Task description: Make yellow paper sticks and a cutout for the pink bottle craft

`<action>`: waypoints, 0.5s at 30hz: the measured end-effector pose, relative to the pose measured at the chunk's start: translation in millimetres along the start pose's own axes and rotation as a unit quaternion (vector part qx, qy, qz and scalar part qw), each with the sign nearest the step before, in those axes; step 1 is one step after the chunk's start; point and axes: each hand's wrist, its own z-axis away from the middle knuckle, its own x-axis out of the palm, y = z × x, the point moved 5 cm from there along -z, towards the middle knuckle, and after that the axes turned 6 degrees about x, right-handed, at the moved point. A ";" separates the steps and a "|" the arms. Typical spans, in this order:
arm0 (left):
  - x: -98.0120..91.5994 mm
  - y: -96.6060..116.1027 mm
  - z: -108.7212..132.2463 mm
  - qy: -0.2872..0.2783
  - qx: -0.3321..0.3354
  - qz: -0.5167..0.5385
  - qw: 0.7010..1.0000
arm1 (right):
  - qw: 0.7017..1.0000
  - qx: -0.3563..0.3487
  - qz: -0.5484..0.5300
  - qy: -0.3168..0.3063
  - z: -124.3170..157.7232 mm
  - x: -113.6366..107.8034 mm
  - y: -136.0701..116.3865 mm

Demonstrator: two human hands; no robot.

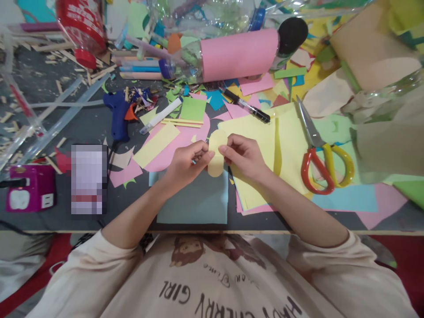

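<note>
Between my two hands is a small yellow paper piece (216,164) with rounded ends, held upright with a crease across its middle. My left hand (190,160) pinches its left edge between thumb and fingers. From the other side my right hand (243,154) grips the right edge, thumb on the front. Below them a blue-grey paper sheet (195,198) lies at the table's front. Yellow paper sheets (255,190) are stacked under my right forearm, and a pink paper piece (162,154) lies beyond my left hand.
Scissors (318,150) with red and yellow handles lie at right. A black marker (247,106), a blue glue gun (117,110) and a pink-wrapped bottle (238,55) lie farther back. At left are a phone (88,179) and a purple box (31,187). Paper scraps cover much of the table.
</note>
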 end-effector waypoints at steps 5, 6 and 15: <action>-3.2 1.2 -1.2 0.030 -0.005 0.004 1.000 | 1.000 -0.006 -0.030 0.001 -0.2 -0.1 0.6; -3.8 1.4 -1.4 0.037 -0.006 0.007 0.999 | 1.000 -0.008 -0.030 -0.004 -0.1 0.3 0.5; -4.0 -1.0 -2.7 0.047 0.001 0.040 0.998 | 0.998 -0.030 0.049 -0.035 0.0 1.4 5.3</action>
